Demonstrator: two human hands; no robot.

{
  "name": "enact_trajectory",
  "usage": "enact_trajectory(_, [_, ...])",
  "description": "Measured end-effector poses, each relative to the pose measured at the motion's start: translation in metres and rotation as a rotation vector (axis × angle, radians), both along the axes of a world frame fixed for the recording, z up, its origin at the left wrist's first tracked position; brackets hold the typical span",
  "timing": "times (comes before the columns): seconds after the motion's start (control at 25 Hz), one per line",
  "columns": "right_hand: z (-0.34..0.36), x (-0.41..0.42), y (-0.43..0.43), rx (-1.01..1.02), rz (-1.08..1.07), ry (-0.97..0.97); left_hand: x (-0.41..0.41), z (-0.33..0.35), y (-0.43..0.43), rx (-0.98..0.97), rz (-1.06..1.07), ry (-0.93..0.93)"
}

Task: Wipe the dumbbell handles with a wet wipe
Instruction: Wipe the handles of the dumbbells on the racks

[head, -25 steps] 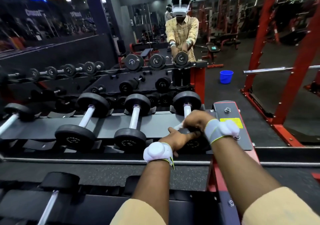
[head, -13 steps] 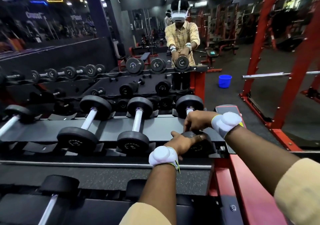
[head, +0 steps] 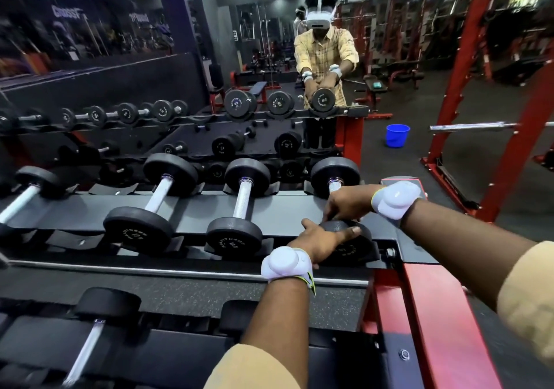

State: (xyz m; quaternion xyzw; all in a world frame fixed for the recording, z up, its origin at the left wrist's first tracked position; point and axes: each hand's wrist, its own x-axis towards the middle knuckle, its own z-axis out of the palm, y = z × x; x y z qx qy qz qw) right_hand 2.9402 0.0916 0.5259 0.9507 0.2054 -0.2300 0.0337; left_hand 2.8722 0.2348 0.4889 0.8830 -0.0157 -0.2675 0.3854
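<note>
— Where is the dumbbell [head: 344, 243] being worked on?
— At the right end of the rack's [head: 195, 218] upper shelf, lying front to back in its cradles, next to the red end post [head: 431, 322]

— How does the person hold it?
— The left hand [head: 319, 239] lies over the near weight head, thumb stretched across the rim and fingers dropping behind it, so it grips that head. The right hand [head: 347, 204] sits just beyond, its fingers curled down round the handle [head: 333, 185], of which only a short chrome stretch shows by the far head.

— Is the wipe in that hand?
— It cannot be told; the fingers hide whatever is under them.

— Any writing on the weight?
— A ring of raised letters runs round its face, mostly covered by the left hand. The two neighbouring dumbbells, the middle one [head: 242, 203] and the left one [head: 151, 206], carry the same ring with a number beneath, too blurred to read surely.

— What else is there?
— White bands on both wrists [head: 283, 264]. Beyond the rack, a figure [head: 325, 56] in a yellow checked shirt and white headset holds a dumbbell with both hands. A blue bucket [head: 397, 135] stands on the dark floor, red frame uprights [head: 466, 89] rise to the right, and "CrossF" shows on the dark wall [head: 67, 12] at upper left
</note>
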Motion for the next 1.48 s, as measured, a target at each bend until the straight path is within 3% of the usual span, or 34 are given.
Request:
enact_trajectory(0.2, [0.008, -0.023, -0.035, 0.209, -0.040, -0.205, 0.002, -0.002, 0.002, -0.047, 0.006, 0.002])
enact_trajectory(0.4, [-0.058, -0.042, -0.050, 0.731, -0.749, -0.215, 0.004, -0.005, 0.001, -0.061, 0.033, 0.031])
enact_trajectory(0.6, [-0.064, -0.036, -0.030, 1.194, -0.993, -0.047, 0.003, -0.004, 0.001, -0.067, 0.023, 0.008])
enact_trajectory(0.8, [-0.066, -0.036, -0.032, 1.191, -1.085, -0.173, 0.002, -0.006, 0.002, -0.083, 0.013, 0.003])
enact_trajectory(0.88, [-0.066, -0.027, -0.029, 1.211, -1.163, -0.138, 0.004, -0.005, 0.002, -0.090, 0.020, 0.002])
enact_trajectory(0.96, [-0.063, -0.024, -0.024, 1.094, -1.178, -0.002, 0.003, -0.004, 0.003, -0.083, 0.015, 0.015])
enact_trajectory(1.04, [-0.057, -0.025, -0.027, 0.916, -1.113, 0.013, 0.002, -0.004, 0.003, -0.068, 0.003, 0.014])
enact_trajectory(1.12, [-0.050, -0.024, -0.031, 0.840, -1.113, -0.077, 0.002, -0.005, 0.003, -0.075, 0.000, 0.014])
enact_trajectory(1.24, [-0.043, -0.009, -0.023, 0.955, -1.225, -0.207, 0.003, -0.003, 0.003, -0.055, 0.005, 0.004])
enact_trajectory(1.36, [-0.039, -0.008, -0.017, 0.789, -1.198, -0.279, 0.002, -0.002, 0.004, -0.030, -0.008, 0.006])
enact_trajectory(1.48, [-0.040, -0.010, -0.014, 0.828, -1.191, -0.312, 0.003, -0.001, 0.003, -0.030, -0.015, 0.005])
